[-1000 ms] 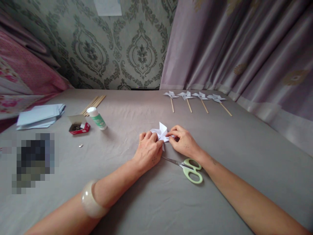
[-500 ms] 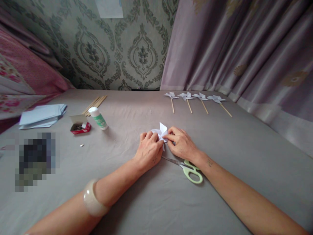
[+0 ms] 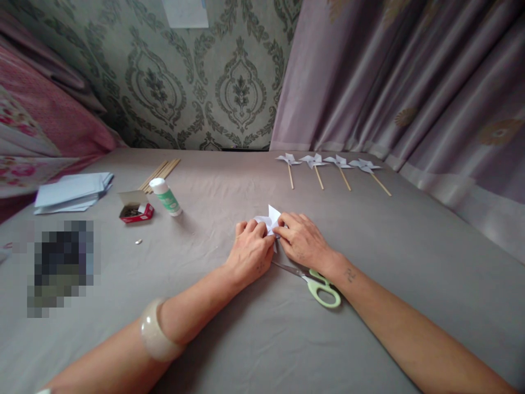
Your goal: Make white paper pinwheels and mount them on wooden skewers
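Note:
A white paper pinwheel point(image 3: 273, 215) is between my two hands at the middle of the table, one pointed blade standing up. My left hand point(image 3: 251, 249) is closed over its near left side, fingers curled and covering part of the paper. From the right, my right hand point(image 3: 302, 236) pinches the pinwheel close to its centre; what lies under the fingertips is hidden. Green-handled scissors point(image 3: 324, 291) lie just below my right hand, the blades pointing left toward my left wrist.
Several finished pinwheels on sticks point(image 3: 315, 161) lie in a row at the back right. On the left are a glue stick point(image 3: 166, 197), an open red box point(image 3: 136, 213) of small dark pieces, loose wooden sticks point(image 3: 164, 171), a paper stack point(image 3: 73, 192) and a small whitish piece point(image 3: 138, 241).
My right hand has shifted slightly left, its fingers moving further over the pinwheel's centre. My left hand stays in place on the paper. The view has shifted very slightly.

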### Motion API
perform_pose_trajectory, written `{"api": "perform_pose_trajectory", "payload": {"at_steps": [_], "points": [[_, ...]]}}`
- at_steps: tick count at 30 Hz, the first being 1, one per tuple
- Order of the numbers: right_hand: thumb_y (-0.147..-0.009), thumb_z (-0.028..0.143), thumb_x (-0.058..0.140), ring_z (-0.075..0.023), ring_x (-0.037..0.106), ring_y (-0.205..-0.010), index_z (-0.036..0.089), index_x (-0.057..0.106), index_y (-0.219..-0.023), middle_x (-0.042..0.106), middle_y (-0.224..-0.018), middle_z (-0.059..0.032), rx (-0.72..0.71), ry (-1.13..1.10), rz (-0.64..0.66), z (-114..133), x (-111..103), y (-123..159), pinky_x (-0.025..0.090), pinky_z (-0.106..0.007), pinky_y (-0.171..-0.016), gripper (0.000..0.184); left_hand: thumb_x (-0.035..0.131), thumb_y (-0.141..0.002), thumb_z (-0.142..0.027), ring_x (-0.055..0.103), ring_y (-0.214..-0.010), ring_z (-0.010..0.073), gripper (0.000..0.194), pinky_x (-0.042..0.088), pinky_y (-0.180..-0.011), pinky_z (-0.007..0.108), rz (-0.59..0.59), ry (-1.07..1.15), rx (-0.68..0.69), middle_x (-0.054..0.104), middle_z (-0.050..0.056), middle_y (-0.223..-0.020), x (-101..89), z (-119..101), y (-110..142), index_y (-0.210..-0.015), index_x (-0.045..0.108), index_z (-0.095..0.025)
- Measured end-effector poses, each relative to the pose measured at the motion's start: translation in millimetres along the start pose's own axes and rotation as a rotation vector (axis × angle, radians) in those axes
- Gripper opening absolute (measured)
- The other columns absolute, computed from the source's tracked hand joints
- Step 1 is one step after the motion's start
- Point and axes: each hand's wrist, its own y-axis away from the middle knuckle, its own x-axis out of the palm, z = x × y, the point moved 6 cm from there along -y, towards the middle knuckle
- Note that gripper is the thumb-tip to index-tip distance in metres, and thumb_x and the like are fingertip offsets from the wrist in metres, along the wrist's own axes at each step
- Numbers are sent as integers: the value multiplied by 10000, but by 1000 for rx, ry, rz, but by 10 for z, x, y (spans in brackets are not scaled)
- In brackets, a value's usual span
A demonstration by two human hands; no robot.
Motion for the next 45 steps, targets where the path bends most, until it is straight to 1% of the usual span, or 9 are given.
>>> {"api": "perform_pose_trajectory", "payload": {"at_steps": [5,12,17,20,24,27,32,35,45], "points": [[-874,135,491,-229,478,-914,169,698,-829,622,-969,-104,-43,20,61,38,5,-53,347,-358,-770,215,438,-885,-239,463,-865,216,264,319,-809,398,-5,4,-17,585,80,-846,16,16,-3,-791,681,-201],[-884,154,496,-226,480,-913,173,689,-875,633,-979,-93,-56,70,69,48,24,-52,352,-351,-770,194,497,-825,-209,487,-849,197,221,323,-820,379,-71,113,-81,619,58,-831,-32,78,-19,-800,717,-221],[-870,133,491,-213,489,-916,186,707,-911,635,-963,-76,-31,-5,18,-15,1,-29,366,-333,-788,226,508,-802,-227,537,-864,187,220,331,-835,371,-197,272,-277,654,40,-836,-161,267,-28,-851,723,-221],[-836,97,488,-204,496,-911,199,726,-916,645,-950,-65,26,-108,-24,-99,8,-22,384,-325,-803,270,496,-790,-235,556,-872,189,240,359,-839,360,-222,351,-415,667,43,-845,-174,426,-36,-845,728,-207],[-787,52,486,-194,512,-876,180,742,-907,662,-923,-60,89,-233,-77,-174,45,-17,407,-322,-826,310,485,-756,-255,566,-754,168,277,412,-718,288,-231,497,-573,669,43,-785,-78,656,-41,-832,743,-187],[-774,32,477,-182,532,-874,171,747,-885,670,-908,-61,115,-301,-132,-208,66,-14,411,-313,-847,323,483,-737,-291,570,-717,165,311,418,-660,260,-236,607,-638,670,36,-730,21,786,-37,-852,745,-169],[-755,34,494,-176,543,-862,172,750,-844,668,-870,-61,175,-380,-261,-296,76,-3,428,-299,-840,304,496,-699,-325,584,-695,170,338,427,-625,244,-259,712,-690,674,34,-685,111,882,-23,-854,745,-156],[-746,51,508,-186,541,-871,160,748,-864,664,-875,-68,182,-373,-297,-301,72,6,431,-304,-839,289,508,-687,-335,591,-694,173,336,431,-619,241,-270,737,-706,676,34,-677,132,899,-17,-841,748,-156],[-803,153,513,-206,478,-923,195,736,-917,618,-954,-70,118,-186,-158,-103,32,15,372,-343,-834,254,522,-702,-331,618,-733,184,314,456,-641,245,-242,712,-719,691,31,-694,166,905,-12,-844,752,-172]]}}
